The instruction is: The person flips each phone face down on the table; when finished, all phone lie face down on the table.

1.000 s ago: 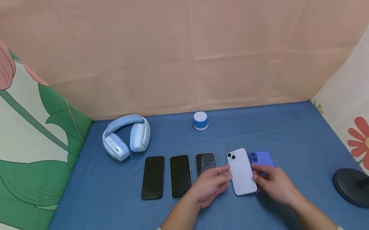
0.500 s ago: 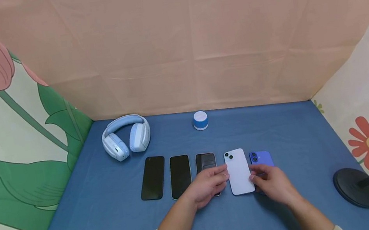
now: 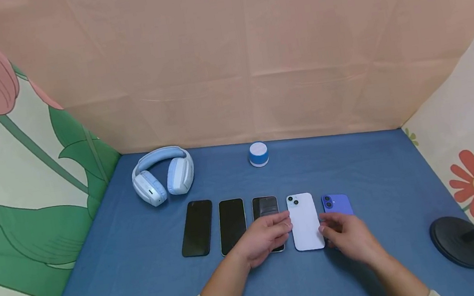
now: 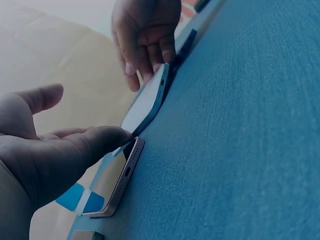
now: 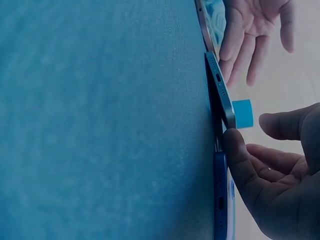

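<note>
A pale lavender phone (image 3: 306,224), camera side up, is between my two hands. Its right edge is tilted up from the cloth in the right wrist view. My right hand (image 3: 352,239) has fingertips at that raised edge, while another digit stands apart from the phone in the right wrist view. My left hand (image 3: 264,237) reaches over a dark-screened phone (image 3: 265,206), its straight fingers right at the lavender phone's left edge and its thumb (image 4: 47,97) held away. A purple phone (image 3: 337,203) lies to the right, partly hidden by my right hand.
Two more dark phones, a left one (image 3: 197,228) and a pale-rimmed one (image 3: 232,226), continue the row. Behind are light-blue headphones (image 3: 163,176) and a small blue-and-white round container (image 3: 258,154). A black stand (image 3: 461,243) occupies the right side of the blue cloth (image 3: 115,286).
Both hands and the lavender phone have shifted slightly left, widening the gap to the purple phone. The other phones stay where they were.
</note>
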### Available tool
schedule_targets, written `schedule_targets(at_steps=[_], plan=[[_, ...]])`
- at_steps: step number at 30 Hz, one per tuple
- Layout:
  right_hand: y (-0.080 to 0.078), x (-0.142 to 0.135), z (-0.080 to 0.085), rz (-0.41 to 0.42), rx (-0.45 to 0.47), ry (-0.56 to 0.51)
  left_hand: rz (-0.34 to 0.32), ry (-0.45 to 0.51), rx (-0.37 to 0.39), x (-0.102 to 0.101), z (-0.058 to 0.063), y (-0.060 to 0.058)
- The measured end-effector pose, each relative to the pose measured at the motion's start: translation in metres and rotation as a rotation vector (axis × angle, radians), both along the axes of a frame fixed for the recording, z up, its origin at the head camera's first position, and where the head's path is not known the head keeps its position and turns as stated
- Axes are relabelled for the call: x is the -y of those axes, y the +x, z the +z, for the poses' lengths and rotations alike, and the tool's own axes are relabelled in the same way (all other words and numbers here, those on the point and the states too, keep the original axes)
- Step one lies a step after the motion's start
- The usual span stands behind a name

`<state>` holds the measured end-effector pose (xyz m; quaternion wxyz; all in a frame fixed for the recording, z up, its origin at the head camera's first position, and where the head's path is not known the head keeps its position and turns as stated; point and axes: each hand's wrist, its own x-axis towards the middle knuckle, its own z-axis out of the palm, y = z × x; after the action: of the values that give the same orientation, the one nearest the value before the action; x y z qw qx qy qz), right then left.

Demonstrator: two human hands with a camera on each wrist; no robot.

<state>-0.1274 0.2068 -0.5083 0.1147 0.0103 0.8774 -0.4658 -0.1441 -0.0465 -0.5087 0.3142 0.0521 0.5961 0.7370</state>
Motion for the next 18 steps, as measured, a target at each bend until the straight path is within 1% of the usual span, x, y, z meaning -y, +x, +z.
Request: schedule_targets(at_steps=[5, 13, 18], plan=[[-0.0005, 0.0, 0.0004, 0.011, 0.001, 0.02, 0.006, -0.008, -0.003, 0.0004, 0.0015, 0.0], [-0.0003, 0.0004, 0.0019, 0.017, 0.014, 0.015, 0.008, -0.009, -0.006, 0.0006, 0.002, 0.0006], [0.0007, 0.0008, 0.0038, 0.024, 0.016, 0.041, 0.004, -0.002, -0.008, 0.0009, 0.0016, 0.0005]])
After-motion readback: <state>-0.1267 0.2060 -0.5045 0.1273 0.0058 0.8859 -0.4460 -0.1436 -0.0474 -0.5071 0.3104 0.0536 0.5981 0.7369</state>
